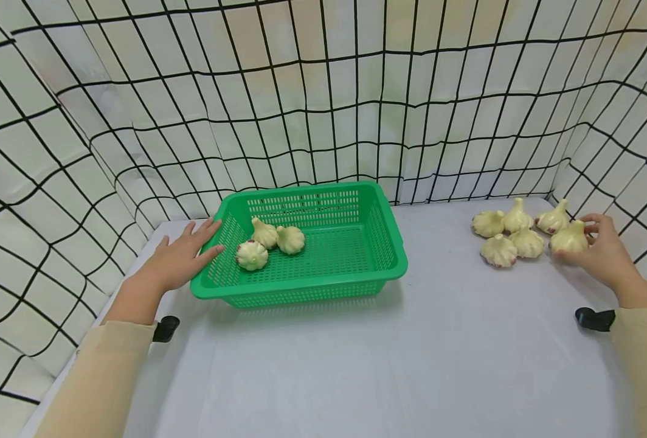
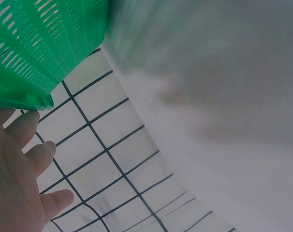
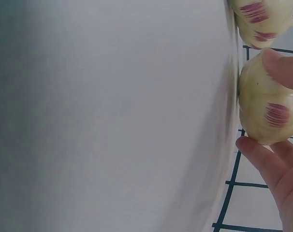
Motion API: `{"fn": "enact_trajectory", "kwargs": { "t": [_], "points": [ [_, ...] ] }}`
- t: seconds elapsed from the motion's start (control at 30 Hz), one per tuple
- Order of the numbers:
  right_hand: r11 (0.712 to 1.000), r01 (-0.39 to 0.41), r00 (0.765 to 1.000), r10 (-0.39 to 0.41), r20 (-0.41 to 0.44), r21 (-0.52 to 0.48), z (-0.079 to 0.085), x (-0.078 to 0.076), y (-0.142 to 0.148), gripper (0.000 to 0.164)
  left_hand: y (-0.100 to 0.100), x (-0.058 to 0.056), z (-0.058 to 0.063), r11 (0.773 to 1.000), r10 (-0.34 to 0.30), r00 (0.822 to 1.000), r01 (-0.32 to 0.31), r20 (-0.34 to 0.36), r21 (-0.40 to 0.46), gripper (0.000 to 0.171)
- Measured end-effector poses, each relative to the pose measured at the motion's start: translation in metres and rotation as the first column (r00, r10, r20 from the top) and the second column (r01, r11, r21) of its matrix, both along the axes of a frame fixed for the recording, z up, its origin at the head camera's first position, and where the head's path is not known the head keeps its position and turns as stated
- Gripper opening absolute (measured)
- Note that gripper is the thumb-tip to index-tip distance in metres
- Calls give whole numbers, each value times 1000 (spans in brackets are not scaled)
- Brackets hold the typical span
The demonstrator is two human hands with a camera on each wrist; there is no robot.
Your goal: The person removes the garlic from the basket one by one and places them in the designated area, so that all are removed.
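Observation:
My left hand (image 1: 178, 258) rests on the left rim of a green plastic basket (image 1: 312, 284), its fingers spread and fairly straight. Inside the basket, at its left end, lie three garlic bulbs (image 1: 252, 255). On the right side of the table my right hand (image 1: 602, 252) holds a garlic bulb (image 1: 568, 238) between thumb and fingers. The right wrist view shows that same garlic bulb (image 3: 267, 104) with a purple patch, the thumb on one side and fingertips on the other. Several more garlic bulbs (image 1: 526, 243) sit close together just left of this hand.
A white tabletop (image 1: 323, 365) lies under everything. Behind it and along both sides hangs a white sheet with a black grid net (image 1: 356, 109). Black straps (image 1: 166, 329) circle both wrists at the sleeve ends.

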State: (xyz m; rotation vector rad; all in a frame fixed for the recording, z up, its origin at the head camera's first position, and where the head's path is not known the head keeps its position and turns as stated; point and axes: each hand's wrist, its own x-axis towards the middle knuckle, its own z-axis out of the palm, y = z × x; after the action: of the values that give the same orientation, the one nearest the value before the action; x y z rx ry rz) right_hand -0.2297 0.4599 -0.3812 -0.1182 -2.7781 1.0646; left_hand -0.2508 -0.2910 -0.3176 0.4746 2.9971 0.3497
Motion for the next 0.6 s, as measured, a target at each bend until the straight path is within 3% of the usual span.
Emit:
{"fn": "enact_trajectory", "kwargs": {
  "t": [0.6],
  "points": [
    [1000,0,999,0,45,-4,-3,-5,4,95,2,1,2,1000,4,1000,-4,7,-4,77]
  ]
}}
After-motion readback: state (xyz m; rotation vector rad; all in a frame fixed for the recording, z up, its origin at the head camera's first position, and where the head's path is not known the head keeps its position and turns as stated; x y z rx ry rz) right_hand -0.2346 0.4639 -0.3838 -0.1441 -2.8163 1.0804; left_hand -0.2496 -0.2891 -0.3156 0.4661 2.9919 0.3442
